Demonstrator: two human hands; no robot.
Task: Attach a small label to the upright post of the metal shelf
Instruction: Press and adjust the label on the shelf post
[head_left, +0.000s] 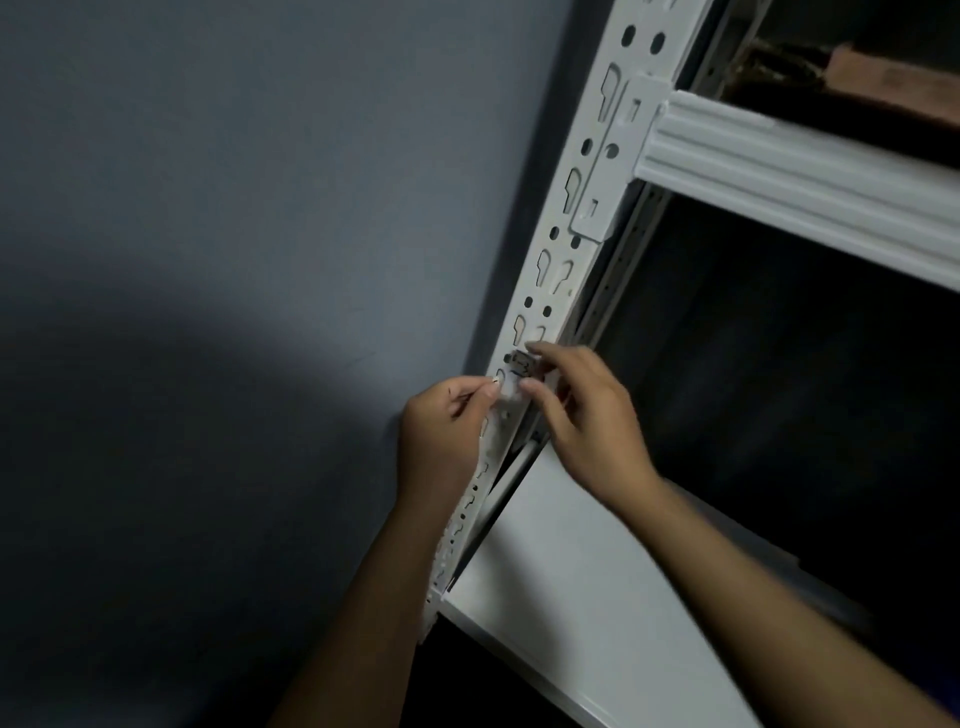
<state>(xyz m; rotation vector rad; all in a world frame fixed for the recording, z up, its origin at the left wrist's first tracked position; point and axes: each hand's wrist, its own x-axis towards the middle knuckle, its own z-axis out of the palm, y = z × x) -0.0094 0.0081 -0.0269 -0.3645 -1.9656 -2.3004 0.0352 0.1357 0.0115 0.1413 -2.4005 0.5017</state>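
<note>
Grey-blue painted wall (208, 260) stands behind a white perforated metal upright post (566, 249) carrying a white ribbed crossbeam (805, 192) and a flat white shelf board (582, 582). Against that post lies a small pale label (511, 385): the left hand (441, 436) pinches its left edge with curled fingers, while the right hand (587, 415) pinches its right side between thumb and forefinger.

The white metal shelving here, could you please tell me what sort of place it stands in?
Probably a storeroom or stockroom: a white slotted metal upright post of boltless racking stands against a plain grey-blue wall, with a ribbed white crossbeam and a white shelf board; the bays are dim.
</note>
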